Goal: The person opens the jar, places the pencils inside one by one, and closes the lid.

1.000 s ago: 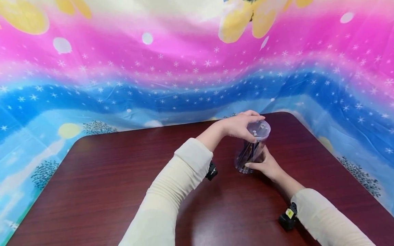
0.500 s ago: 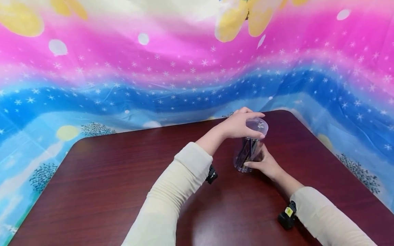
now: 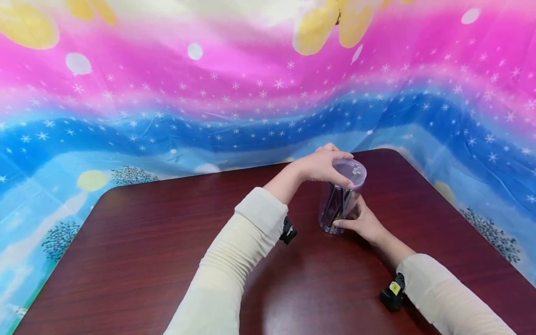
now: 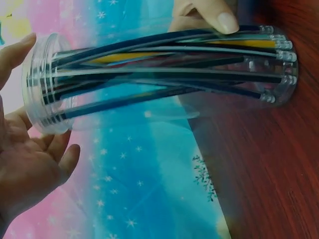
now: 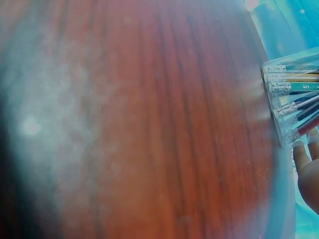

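Observation:
A clear cylindrical jar of slim pens or pencils with clear ends stands upright on the table, toward its far right. Its round clear lid is on top, with small pale marks on it. My left hand grips the lid's rim from the left, thumb on the near side and fingers on the far side. Low on the jar's right side, my right hand holds the body with its thumb in front. The left wrist view shows the jar sideways, packed with dark, yellow and greenish sticks.
The dark red-brown wooden table has rounded far corners. Behind and around it hangs a pink and blue patterned cloth. Black wrist cameras sit at both cream sleeves.
The left thumb slid rightward along the lid's near edge, then back left a little. The lid's pale marks shifted round. The right hand and jar body stayed nearly in place.

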Motion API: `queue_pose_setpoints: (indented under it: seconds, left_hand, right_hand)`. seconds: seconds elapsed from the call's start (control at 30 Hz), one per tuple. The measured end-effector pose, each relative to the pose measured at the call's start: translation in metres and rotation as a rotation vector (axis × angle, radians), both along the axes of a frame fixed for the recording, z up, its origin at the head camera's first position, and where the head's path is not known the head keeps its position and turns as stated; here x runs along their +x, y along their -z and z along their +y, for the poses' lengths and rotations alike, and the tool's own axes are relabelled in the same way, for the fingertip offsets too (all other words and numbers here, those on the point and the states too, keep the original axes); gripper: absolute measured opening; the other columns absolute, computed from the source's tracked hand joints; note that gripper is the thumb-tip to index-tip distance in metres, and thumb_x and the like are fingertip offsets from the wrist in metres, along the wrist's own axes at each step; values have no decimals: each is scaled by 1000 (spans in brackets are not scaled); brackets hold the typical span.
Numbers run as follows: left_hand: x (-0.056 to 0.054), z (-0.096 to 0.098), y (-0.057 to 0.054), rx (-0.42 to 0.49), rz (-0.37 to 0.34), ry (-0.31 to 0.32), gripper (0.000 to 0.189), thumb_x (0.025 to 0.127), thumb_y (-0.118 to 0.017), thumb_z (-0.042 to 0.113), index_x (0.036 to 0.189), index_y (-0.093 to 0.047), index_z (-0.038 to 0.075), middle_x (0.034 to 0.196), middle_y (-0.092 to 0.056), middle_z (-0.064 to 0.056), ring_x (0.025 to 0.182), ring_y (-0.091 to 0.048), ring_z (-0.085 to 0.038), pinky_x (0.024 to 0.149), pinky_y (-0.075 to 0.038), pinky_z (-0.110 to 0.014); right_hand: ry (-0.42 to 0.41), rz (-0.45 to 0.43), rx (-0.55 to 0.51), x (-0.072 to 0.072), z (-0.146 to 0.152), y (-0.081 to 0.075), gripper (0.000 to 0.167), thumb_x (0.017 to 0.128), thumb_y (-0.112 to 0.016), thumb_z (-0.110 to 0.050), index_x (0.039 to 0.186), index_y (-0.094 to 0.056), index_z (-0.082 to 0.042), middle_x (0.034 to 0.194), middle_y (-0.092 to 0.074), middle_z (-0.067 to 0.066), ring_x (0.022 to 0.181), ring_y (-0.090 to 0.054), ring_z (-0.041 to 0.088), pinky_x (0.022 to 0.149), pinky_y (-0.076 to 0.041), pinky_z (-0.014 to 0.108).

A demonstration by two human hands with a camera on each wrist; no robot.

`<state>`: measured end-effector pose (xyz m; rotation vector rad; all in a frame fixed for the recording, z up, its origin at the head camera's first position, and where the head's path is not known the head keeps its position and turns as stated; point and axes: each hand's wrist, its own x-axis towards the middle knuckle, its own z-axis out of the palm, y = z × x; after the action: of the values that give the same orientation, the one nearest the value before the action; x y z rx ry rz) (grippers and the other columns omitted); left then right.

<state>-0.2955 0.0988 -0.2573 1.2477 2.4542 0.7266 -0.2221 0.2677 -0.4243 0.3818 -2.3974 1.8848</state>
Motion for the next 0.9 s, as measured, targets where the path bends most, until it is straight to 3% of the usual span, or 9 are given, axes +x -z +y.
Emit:
queue_pose_setpoints:
  seconds: [0.13,0.3,0.37,0.47,0.67,0.83,0.9]
  left_hand:
    - [-5,-6,3,84,-63,77,74,67,-72,33,131,-38,17,113,-39,2,100,-38,-7,79,-35,-17]
    - [-8,-10,19,343,-334,143,68,70,-69,11,131,-38,12,123,-36,1,102,-40,-8,82,-38,-21]
    - [-7,-9,27,424,-405,152,66,71,-65,6,131,-38,11,126,-33,1,104,-38,-8,83,-38,-22]
    - [-3,-5,36,465,-370,110,64,72,-65,13,130,-39,16,128,-31,6,107,-35,-5,85,-37,-22]
    - [5,-1,42,478,-179,-25,64,68,-72,28,126,-44,23,125,-35,10,108,-34,-2,86,-34,-22]
    - [2,-4,44,527,-201,-66,71,65,-75,27,127,-40,27,120,-32,6,105,-35,-6,81,-38,-24]
    - [0,-6,44,570,-270,-43,71,66,-74,21,128,-39,24,119,-34,3,103,-38,-6,79,-40,-24]
  right_hand:
    - [-2,6,-10,0,0,0,82,71,-68,0,133,-15,-13,127,-33,16,107,-41,6,82,-37,15]
    - [13,0,-16,0,-1,1,80,71,-67,0,131,-16,-10,120,-38,18,100,-46,6,77,-41,17]
    - [20,-5,-10,1,-2,1,78,71,-67,0,130,-17,-9,117,-40,18,96,-48,6,74,-43,18]
    - [19,-5,-9,1,-2,2,74,71,-67,0,127,-19,-9,114,-42,16,94,-49,6,74,-43,19]
    - [11,16,-18,1,-3,4,65,71,-67,1,119,-27,-16,94,-48,9,84,-51,10,66,-45,22]
    - [5,37,-52,-1,-4,5,67,70,-66,5,121,-28,-17,98,-49,10,87,-52,9,69,-45,20]
    - [1,41,-68,-1,-4,5,70,69,-66,6,124,-27,-15,106,-47,15,92,-51,10,72,-44,19]
